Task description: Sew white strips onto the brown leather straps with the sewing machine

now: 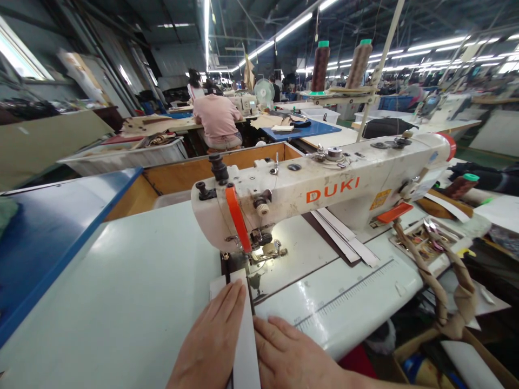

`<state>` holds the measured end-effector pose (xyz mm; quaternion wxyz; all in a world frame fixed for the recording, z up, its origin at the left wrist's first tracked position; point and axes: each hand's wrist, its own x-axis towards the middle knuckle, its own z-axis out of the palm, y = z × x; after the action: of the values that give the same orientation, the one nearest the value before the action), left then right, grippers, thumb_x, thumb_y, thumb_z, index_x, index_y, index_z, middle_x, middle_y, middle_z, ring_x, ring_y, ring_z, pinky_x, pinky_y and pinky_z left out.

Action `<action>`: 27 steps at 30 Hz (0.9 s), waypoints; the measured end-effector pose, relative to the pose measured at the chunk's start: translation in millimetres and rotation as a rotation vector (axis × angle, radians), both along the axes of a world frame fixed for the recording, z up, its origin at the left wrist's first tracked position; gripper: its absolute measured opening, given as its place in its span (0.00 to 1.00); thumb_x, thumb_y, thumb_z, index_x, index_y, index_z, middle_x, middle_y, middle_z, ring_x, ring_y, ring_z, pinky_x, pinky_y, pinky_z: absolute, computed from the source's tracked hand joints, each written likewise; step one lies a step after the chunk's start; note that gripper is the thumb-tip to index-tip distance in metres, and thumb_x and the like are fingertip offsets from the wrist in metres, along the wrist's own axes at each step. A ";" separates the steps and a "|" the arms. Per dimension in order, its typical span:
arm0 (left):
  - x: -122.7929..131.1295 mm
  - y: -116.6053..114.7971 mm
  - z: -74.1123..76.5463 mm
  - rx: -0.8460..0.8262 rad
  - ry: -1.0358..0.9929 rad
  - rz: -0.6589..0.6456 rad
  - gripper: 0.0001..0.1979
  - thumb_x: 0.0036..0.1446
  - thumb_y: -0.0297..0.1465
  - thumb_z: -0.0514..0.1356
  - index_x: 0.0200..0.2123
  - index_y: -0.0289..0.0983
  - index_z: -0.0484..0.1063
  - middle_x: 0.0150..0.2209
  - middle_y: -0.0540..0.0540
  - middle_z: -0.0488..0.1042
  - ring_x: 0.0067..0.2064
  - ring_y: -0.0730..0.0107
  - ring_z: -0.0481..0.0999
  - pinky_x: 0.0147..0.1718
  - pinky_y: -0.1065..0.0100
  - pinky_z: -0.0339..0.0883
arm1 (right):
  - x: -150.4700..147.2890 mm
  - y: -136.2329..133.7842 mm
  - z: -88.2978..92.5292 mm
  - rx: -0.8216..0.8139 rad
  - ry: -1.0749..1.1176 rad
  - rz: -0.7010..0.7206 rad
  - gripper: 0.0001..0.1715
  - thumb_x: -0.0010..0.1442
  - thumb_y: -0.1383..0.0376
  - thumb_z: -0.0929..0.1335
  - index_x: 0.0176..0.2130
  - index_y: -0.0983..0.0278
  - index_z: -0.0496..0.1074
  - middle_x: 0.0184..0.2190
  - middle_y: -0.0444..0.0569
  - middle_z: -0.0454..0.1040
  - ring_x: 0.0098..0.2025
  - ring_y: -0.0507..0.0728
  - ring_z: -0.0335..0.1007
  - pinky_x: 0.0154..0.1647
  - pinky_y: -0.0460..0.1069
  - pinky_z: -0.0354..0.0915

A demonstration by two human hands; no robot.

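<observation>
My left hand [213, 343] lies flat, fingers stretched forward, pressing on a long white strip [245, 335] that runs toward the needle. My right hand [294, 356] rests flat on the table just right of the strip, its thumb edge against it. The strip leads under the presser foot [265, 251] of a white DUKI sewing machine [324, 192], which has an orange guard at its head. A dark strip shows alongside the white one near the foot.
More white strips [344, 237] lie under the machine arm. A tray of small parts [425, 243] and a tan strap [441, 292] sit at right. Thread cones [320, 67] stand behind. A blue board [48, 237] lies left. A person in pink [217, 121] sits ahead.
</observation>
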<state>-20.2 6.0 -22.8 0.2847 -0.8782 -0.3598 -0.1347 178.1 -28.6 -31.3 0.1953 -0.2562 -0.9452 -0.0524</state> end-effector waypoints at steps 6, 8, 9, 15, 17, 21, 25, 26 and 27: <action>0.4 -0.1 2.2 -0.006 0.010 0.016 0.22 0.58 0.20 0.43 0.53 0.27 0.65 0.50 0.34 0.75 0.52 0.59 0.74 0.47 0.62 0.71 | -1.5 0.4 -9.0 0.121 0.118 -0.037 0.17 0.67 0.62 0.61 0.48 0.69 0.71 0.50 0.53 0.73 0.55 0.62 0.63 0.54 0.53 0.63; -0.5 -0.2 2.2 -0.013 0.006 0.012 0.22 0.59 0.21 0.43 0.54 0.27 0.65 0.50 0.34 0.75 0.53 0.58 0.73 0.47 0.62 0.71 | -2.0 0.2 -10.4 0.133 0.123 -0.038 0.17 0.67 0.62 0.61 0.48 0.69 0.71 0.49 0.53 0.74 0.55 0.62 0.63 0.54 0.53 0.63; -1.2 -0.2 1.8 -0.016 -0.001 0.009 0.22 0.59 0.21 0.43 0.54 0.27 0.64 0.50 0.34 0.75 0.53 0.58 0.73 0.47 0.62 0.71 | -2.2 0.2 -10.4 0.136 0.123 -0.038 0.16 0.67 0.62 0.62 0.47 0.68 0.72 0.49 0.53 0.74 0.55 0.62 0.63 0.54 0.53 0.63; -4.3 0.1 -1.4 -0.063 -0.026 -0.001 0.24 0.59 0.22 0.43 0.58 0.28 0.60 0.53 0.34 0.73 0.55 0.58 0.71 0.47 0.61 0.70 | -4.8 1.6 -5.4 0.196 0.243 -0.079 0.14 0.67 0.64 0.60 0.41 0.66 0.73 0.45 0.49 0.76 0.52 0.60 0.65 0.51 0.50 0.65; -3.7 0.4 -1.8 -0.040 -0.027 -0.005 0.24 0.60 0.23 0.42 0.59 0.27 0.59 0.52 0.33 0.73 0.53 0.58 0.73 0.46 0.60 0.71 | -5.9 1.9 -4.3 0.211 0.274 -0.088 0.16 0.69 0.65 0.58 0.40 0.66 0.73 0.44 0.48 0.76 0.51 0.59 0.66 0.50 0.50 0.65; -1.8 0.8 -1.2 0.005 -0.013 -0.004 0.26 0.60 0.22 0.40 0.62 0.25 0.53 0.50 0.33 0.75 0.50 0.58 0.76 0.45 0.61 0.72 | -7.2 2.5 -5.8 0.219 0.299 -0.094 0.18 0.69 0.66 0.57 0.39 0.66 0.73 0.43 0.47 0.76 0.51 0.58 0.66 0.49 0.50 0.65; -0.5 1.0 -0.1 0.016 0.007 -0.002 0.29 0.60 0.21 0.40 0.65 0.25 0.46 0.51 0.33 0.74 0.50 0.59 0.76 0.45 0.62 0.71 | -8.1 3.4 -10.1 0.239 0.311 -0.091 0.18 0.69 0.66 0.57 0.39 0.66 0.73 0.43 0.47 0.76 0.50 0.58 0.67 0.49 0.50 0.65; -0.2 1.1 -0.1 0.022 0.007 0.001 0.29 0.60 0.21 0.39 0.65 0.24 0.44 0.51 0.33 0.74 0.50 0.58 0.76 0.45 0.62 0.71 | -8.5 3.7 -10.8 0.245 0.316 -0.092 0.18 0.69 0.66 0.57 0.39 0.66 0.73 0.43 0.47 0.76 0.50 0.58 0.67 0.49 0.50 0.65; 0.1 1.1 -0.2 0.027 0.005 0.005 0.30 0.60 0.21 0.39 0.66 0.24 0.43 0.50 0.33 0.75 0.49 0.58 0.76 0.45 0.62 0.71 | -9.0 3.9 -11.3 0.251 0.321 -0.094 0.18 0.69 0.66 0.57 0.40 0.66 0.73 0.43 0.47 0.76 0.49 0.58 0.67 0.48 0.50 0.65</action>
<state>-20.1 7.1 -23.0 0.2978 -0.8737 -0.3595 -0.1367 169.2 -24.7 -42.6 0.3712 -0.2786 -0.8751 -0.1371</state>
